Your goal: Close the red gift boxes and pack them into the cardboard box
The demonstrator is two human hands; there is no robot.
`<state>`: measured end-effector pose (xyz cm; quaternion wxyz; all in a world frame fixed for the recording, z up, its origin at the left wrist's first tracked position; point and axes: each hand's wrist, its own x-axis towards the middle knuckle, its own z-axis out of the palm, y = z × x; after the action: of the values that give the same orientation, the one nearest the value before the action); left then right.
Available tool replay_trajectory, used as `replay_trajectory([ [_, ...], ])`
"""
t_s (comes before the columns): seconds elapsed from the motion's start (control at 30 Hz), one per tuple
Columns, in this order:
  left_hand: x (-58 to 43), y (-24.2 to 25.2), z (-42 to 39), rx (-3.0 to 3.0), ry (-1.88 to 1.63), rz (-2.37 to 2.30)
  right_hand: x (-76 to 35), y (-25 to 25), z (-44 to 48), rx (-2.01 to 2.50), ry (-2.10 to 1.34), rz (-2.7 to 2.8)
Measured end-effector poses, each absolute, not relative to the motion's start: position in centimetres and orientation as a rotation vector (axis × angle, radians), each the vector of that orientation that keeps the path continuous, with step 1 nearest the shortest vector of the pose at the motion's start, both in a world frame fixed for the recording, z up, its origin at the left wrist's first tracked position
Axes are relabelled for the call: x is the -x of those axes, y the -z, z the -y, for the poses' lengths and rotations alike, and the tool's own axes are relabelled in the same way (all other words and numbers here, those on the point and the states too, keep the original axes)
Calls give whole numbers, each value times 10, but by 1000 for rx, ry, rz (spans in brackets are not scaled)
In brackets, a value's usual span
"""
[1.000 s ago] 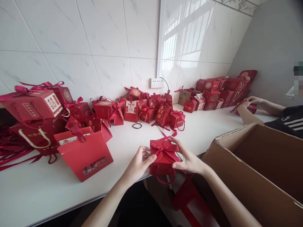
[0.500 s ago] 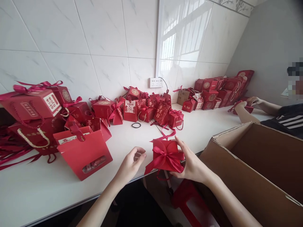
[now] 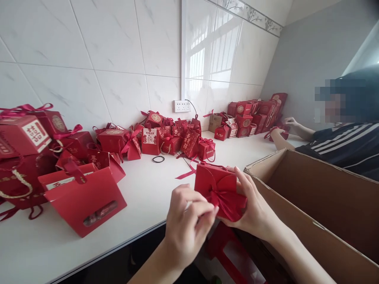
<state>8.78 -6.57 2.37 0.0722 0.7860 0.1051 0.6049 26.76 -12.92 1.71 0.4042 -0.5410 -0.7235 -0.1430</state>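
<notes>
A small red gift box (image 3: pixel 217 177) with curved flaps and a ribbon bow (image 3: pixel 227 201) on its face is held over the table's front edge. My right hand (image 3: pixel 257 205) grips the box from its right side, thumb on the near edge and fingers behind. At the bow's left side, my left hand (image 3: pixel 191 221) pinches the ribbon between thumb and fingertips. Behind the box, a loose ribbon end (image 3: pixel 187 173) trails on the table. A larger red box with an oval window (image 3: pixel 85 201) stands to the left of my left hand.
Many red gift boxes (image 3: pixel 151 140) line the white table (image 3: pixel 142 193) along the tiled wall. A black ring (image 3: pixel 158 159) lies mid-table. An open cardboard carton (image 3: pixel 284 205) is at right. Beyond it, another person's arms (image 3: pixel 291 134) handle a red box. A red stool (image 3: pixel 225 252) sits below.
My left hand has moved right to the bow and closed on its ribbon. The gift box has tilted and shifted slightly right. The camera view has turned right.
</notes>
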Motion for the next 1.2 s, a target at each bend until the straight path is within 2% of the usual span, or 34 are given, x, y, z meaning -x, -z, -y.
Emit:
replay_trajectory([
  [0.1, -95, -28, 81, -2539, -1955, -182, -267, -21, 142, 1329, 282, 1770],
  [0.27, -104, -38, 97, -2482, -2058, -153, -268, -24, 161, 1302, 184, 1686],
  [0.53, -104, -37, 101, -2640, -1928, -51, -273, -26, 180, 1290, 200, 1641],
  [0.6, -108, -37, 104, -2579, -1951, -26, -274, -26, 182, 1285, 203, 1626],
  [0.7, -117, -39, 104, -2189, -2014, -105, -276, -25, 185, 1305, 219, 1603],
  [0.77, -122, -43, 98, -1936, -1901, -222, -277, -24, 187, 1316, 230, 1610],
  [0.97, -126, -55, 80, -1862, -1103, -390, -280, -22, 189, 1310, 239, 1653],
  [1.2, -128, -46, 85, -1822, -1042, -238, -286, -31, 192, 1311, 297, 1709],
])
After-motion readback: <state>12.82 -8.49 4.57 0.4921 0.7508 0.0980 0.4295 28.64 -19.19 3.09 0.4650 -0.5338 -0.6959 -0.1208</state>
